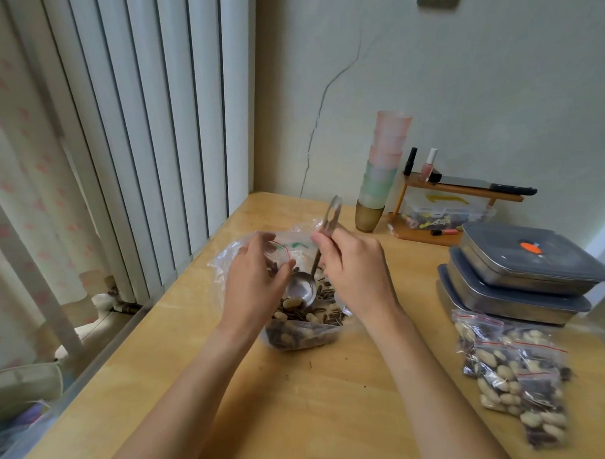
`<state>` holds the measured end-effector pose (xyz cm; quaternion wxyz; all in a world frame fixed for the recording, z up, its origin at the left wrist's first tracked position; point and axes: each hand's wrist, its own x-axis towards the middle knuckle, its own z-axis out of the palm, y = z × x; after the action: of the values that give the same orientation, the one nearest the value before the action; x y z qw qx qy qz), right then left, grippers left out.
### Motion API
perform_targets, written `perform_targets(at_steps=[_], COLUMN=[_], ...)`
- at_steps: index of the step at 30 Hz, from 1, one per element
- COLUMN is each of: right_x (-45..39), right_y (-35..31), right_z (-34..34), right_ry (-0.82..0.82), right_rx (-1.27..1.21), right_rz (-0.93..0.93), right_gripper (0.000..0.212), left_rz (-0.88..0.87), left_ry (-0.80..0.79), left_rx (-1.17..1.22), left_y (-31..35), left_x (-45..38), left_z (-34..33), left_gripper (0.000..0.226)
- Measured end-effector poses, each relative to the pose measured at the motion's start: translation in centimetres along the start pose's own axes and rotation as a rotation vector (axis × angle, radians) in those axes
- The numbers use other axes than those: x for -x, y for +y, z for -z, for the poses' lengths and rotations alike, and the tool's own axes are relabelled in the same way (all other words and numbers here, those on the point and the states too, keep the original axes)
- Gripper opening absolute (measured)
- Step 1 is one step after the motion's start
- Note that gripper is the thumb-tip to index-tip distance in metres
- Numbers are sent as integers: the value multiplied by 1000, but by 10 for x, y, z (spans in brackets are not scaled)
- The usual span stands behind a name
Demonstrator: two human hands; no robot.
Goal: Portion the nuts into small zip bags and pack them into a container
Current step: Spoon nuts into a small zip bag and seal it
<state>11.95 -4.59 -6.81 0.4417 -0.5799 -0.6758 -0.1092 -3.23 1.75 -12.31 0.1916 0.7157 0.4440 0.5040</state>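
A large clear plastic bag (299, 336) of peanuts and sunflower seeds lies open on the wooden table (300, 411). My right hand (354, 272) grips the handle of a metal spoon (301, 291), whose bowl hangs empty over the nuts. My left hand (253, 282) hovers over the bag's left side, its fingers pinching a small clear zip bag (281, 250) with a red strip. Several filled small zip bags (515, 376) lie in a heap at the right. Stacked metal containers with grey lids (525, 276) stand behind them.
A stack of pastel plastic cups (381, 171) stands at the back by the wall. Beside it is a small wooden shelf (457, 189) with nail polish bottles and a clear box under it. A radiator and curtain line the table's left edge.
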Motion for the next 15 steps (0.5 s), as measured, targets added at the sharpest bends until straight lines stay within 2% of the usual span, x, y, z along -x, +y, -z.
perform_targets(at_steps=[3, 5, 15], right_x=[1, 1, 2], right_y=[-1, -2, 16], right_z=[1, 2, 10], right_ry=[-53, -82, -251], right_rx=[-105, -173, -321], right_rz=[-10, -84, -745], right_gripper=[25, 25, 28], left_rz=[4, 7, 39], left_ry=[1, 0, -32], left_rx=[0, 0, -10], left_y=[0, -1, -3], left_x=[-1, -2, 2], left_z=[0, 0, -1], left_gripper=[45, 45, 44])
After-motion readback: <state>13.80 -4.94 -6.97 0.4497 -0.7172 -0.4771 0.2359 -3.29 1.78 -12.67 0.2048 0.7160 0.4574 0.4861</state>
